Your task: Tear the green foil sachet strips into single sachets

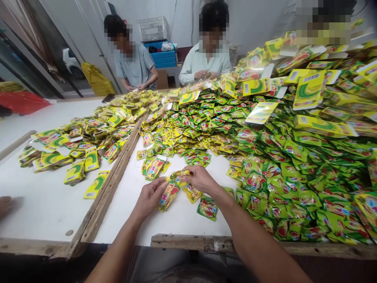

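My left hand [150, 196] pinches the side of a yellow-green printed box [169, 195], tilted above the white table. Against the box's upper end, my right hand [200, 179] has its fingers closed on a small yellow packet [181, 175]. Just below that hand lies another yellow packet [192, 193]. A green packet with a red fruit print [207, 207] rests nearer the table's front edge. Beyond my left hand, a printed box [153, 167] lies beside the heap. Whether the held packet is partly inside the box cannot be made out.
A large heap of green packets [273, 188] covers the right side, with boxes on top. A wooden strip [118, 177] divides the table [129, 208]; flat boxes [97, 186] lie left of it. Two people [134, 65] [206, 63] work across the table. Another person's hand [5, 206] shows at far left.
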A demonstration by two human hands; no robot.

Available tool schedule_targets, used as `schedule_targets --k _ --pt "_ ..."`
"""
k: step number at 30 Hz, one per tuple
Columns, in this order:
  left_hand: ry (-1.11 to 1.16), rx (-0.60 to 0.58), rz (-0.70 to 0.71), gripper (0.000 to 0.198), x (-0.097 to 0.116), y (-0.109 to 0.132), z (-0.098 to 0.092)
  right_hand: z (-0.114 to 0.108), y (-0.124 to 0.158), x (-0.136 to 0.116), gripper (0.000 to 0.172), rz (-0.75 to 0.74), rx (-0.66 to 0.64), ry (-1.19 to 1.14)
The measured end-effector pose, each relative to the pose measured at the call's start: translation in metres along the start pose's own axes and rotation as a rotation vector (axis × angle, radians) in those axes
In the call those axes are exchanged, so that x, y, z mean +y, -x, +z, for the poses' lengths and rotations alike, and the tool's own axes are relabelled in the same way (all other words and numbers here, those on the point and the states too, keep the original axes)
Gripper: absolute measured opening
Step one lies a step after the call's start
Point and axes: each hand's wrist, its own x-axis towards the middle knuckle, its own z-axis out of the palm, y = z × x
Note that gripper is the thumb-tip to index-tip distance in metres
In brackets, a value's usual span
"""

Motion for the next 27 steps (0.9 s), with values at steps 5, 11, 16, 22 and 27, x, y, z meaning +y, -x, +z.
schedule_targets --k 5,11,16,22,27 --pt "-0.248 -0.04 0.089 0.034 0.003 0.0 0.004 0.002 -0.001 0.003 0.007 -0.05 -0.058 0.126" --pt "-0.101 -0.029 0.026 0.038 0.01 -0.004 0.004 0.001 -0.002 0.002 0.012 -0.022 0.066 -0.144" --pt "0.041 -0.037 -0.022 0.043 0.011 -0.004 0.004 0.006 0.001 -0.007 0.007 -0.089 0.094 -0.007" --pt "0.12 -0.007 -0.051 0.045 0.01 -0.003 0.0 0.021 0.004 -0.011 0.019 -0.112 0.037 -0.028" --pt "0.215 0.04 -0.107 0.051 0.013 -0.004 0.006 0.027 0.001 -0.012 0.017 -0.073 -0.018 -0.228"
